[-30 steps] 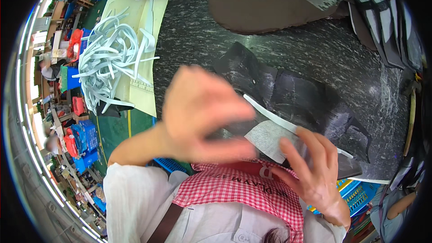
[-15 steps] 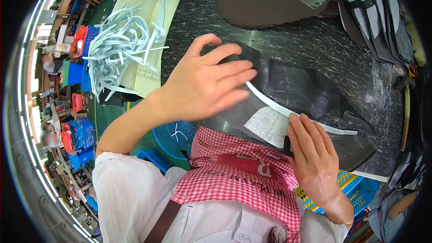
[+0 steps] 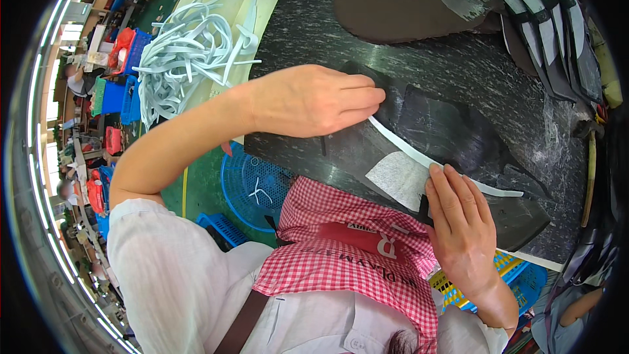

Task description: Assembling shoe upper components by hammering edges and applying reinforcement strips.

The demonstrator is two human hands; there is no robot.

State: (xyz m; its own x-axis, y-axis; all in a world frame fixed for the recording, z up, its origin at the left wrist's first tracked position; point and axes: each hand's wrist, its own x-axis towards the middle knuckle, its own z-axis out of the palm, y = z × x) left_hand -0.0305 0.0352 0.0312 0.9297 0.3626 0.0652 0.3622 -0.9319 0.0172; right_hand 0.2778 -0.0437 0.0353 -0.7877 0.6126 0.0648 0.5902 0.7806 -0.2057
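Evidently the white strip [image 3: 405,147] is what both hands are busy with; it lies in a gentle curve over dark material on the tabletop [image 3: 308,33], running from upper left to lower right. The left hand [image 3: 321,101] is at the strip's upper left end, its fingers curled close together and the back of the hand facing up. The thumb is hidden, so I cannot tell whether this grip is pinching the strip or only pressing beside its end. The right hand [image 3: 462,216] is open, its grip loose, with the fingers stretched out flat and their tips resting on the strip between its middle and its lower right end.

On the near side of the strip is a smooth dark panel [image 3: 350,160], with a pale textured patch [image 3: 400,177] just beside the right hand. On the far side of the strip lies a wrinkled dark piece [image 3: 445,124], its surface scuffed with whitish marks. Well to the left of the strip sits a tangled heap of pale strips [image 3: 187,59]. Farther beyond the strip is a brown sheet [image 3: 386,6], and beyond its lower right end are dark pieces with pale bands [image 3: 547,26], overlapping one another. Lower and to the left of the strip, a round blue basket [image 3: 244,180] holds a few thin white scraps [image 3: 259,192].
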